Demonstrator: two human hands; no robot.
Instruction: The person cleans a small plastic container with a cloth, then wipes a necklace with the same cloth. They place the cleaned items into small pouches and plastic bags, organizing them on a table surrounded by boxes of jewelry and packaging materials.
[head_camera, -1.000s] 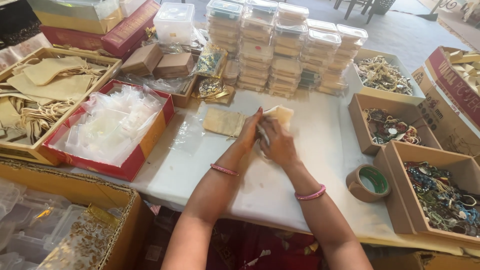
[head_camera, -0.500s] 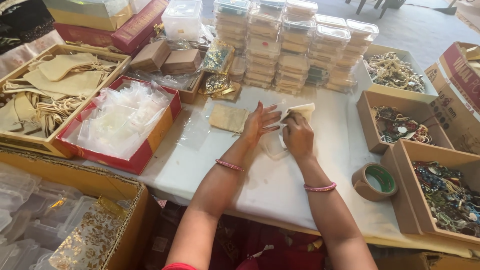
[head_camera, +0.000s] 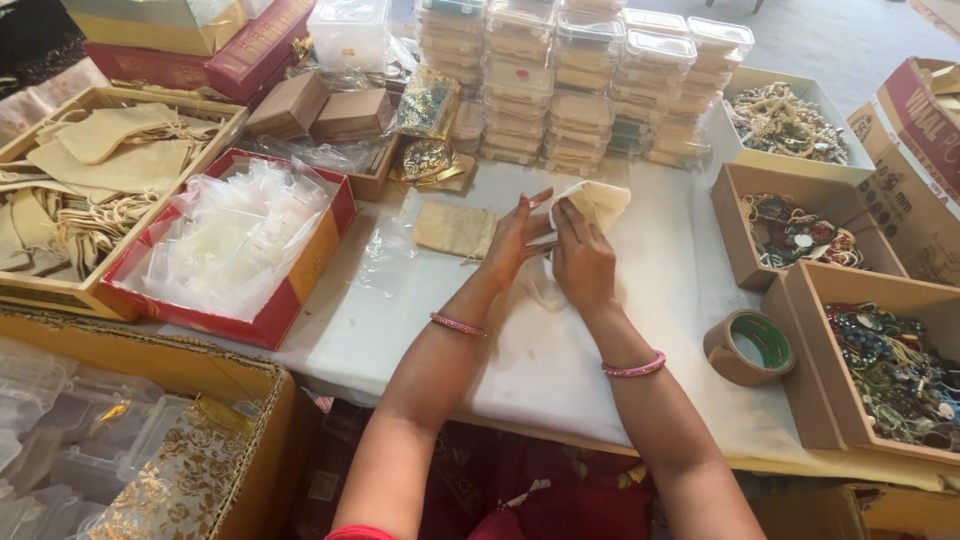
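Head view: cloth pouch (head_camera: 600, 203) mouth up-right

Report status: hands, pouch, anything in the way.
Left hand and right hand both on pouch, held above table. Second pouch flat beside left hand. Nothing in the way.

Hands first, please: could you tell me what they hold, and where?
Both the left hand and right hand hold a beige cloth pouch by its near end.

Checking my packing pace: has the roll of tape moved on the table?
No. The roll of tape sits beside the same cardboard box corner; only the camera shifted.
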